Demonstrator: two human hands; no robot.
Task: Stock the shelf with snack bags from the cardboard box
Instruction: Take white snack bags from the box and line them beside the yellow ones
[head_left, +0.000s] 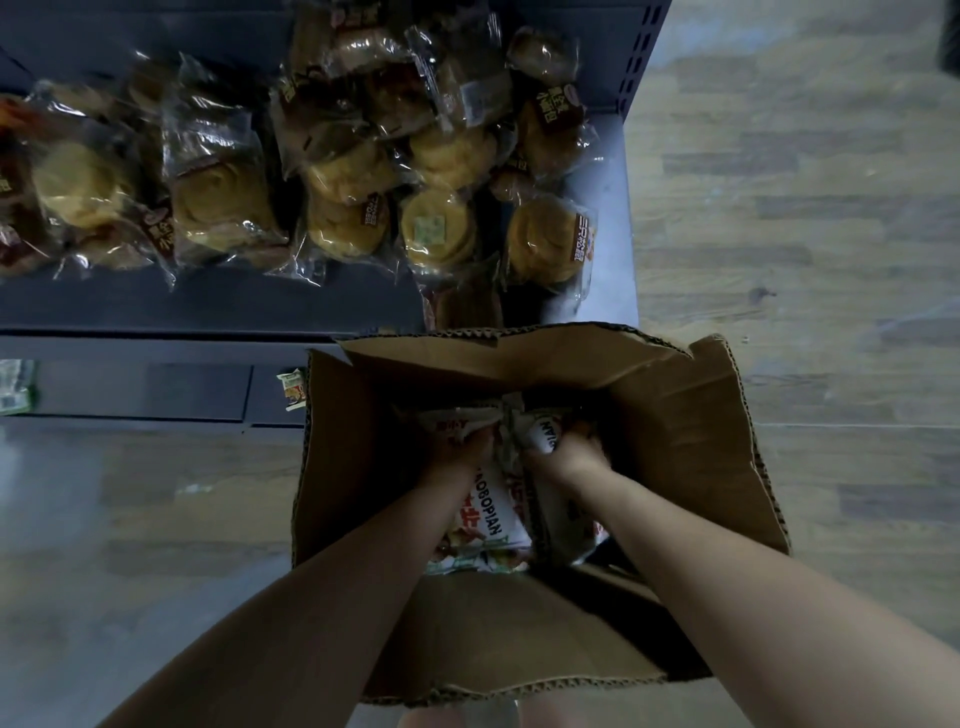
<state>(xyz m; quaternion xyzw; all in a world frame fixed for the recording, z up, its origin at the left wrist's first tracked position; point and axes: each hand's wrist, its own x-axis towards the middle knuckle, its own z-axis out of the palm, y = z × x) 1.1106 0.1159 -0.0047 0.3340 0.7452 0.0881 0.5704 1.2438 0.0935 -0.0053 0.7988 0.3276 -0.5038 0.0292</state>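
Note:
An open cardboard box stands on the floor below me, its flaps spread. White snack bags with red and black print lie inside it. Both my arms reach down into the box. My left hand is closed on a white snack bag at the box's middle. My right hand grips another white snack bag beside it. The dark shelf lies just beyond the box.
Several clear-wrapped pastry packs crowd the upper shelf. A lower shelf level holds a small green snack bag and another at the left edge. Wood-pattern floor spreads to the right of the shelf.

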